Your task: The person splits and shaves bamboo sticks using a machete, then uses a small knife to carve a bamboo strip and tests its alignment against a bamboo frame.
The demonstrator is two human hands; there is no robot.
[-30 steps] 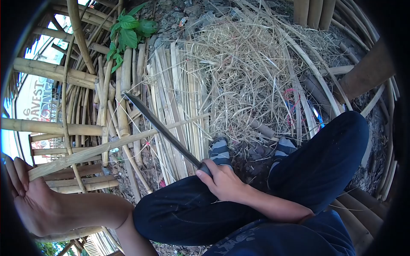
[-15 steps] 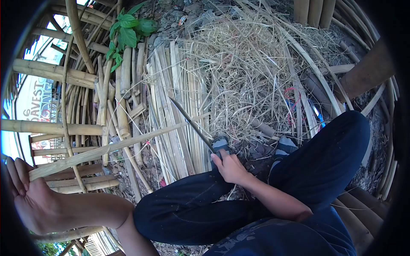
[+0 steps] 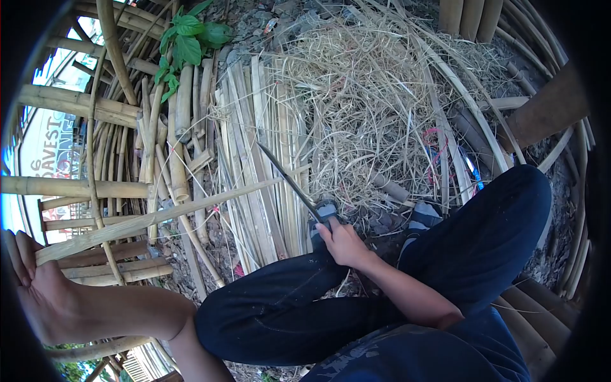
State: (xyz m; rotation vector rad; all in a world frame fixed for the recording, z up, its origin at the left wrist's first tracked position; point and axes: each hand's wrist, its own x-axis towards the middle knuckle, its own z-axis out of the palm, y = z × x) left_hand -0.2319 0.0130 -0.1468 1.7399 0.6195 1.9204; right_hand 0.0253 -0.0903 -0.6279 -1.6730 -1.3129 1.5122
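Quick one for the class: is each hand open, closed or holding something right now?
Left hand: closed on one end of a bamboo strip.
Right hand: closed around the handle of a long knife.

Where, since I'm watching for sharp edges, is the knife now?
Near the centre of the head view, the knife is in the right hand, its blade crossing in front of the bamboo strip.

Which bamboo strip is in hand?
The long strip, its near end in the left hand. The piled strips beside the shavings are unheld.
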